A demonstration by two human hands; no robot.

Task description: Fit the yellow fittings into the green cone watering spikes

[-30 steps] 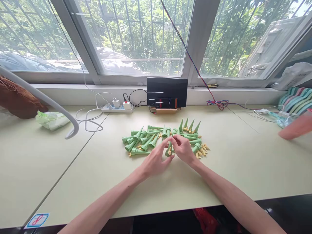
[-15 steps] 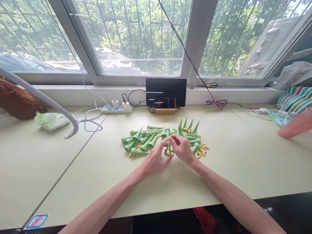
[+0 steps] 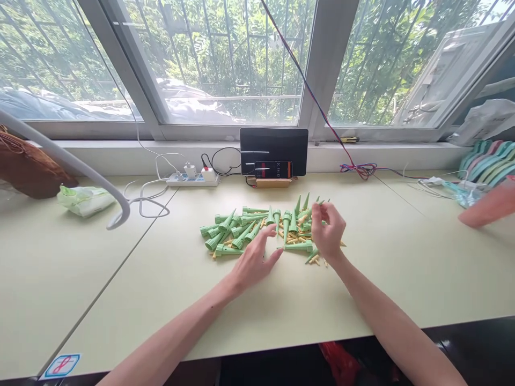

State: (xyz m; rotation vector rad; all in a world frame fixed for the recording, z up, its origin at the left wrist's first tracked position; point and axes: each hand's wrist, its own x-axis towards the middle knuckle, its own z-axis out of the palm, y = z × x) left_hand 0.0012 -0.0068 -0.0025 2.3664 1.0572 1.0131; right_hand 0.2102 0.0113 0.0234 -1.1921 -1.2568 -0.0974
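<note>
Green cones, probably light, stiff plastic, look easiest to grasp by ribbed collars; left hand gapes, right hand curls, contents unclear.

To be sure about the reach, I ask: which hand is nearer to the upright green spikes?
Right. The right hand is close beside the upright green spikes, at their near right side; the left hand is farther off, in front and to the left.
</note>
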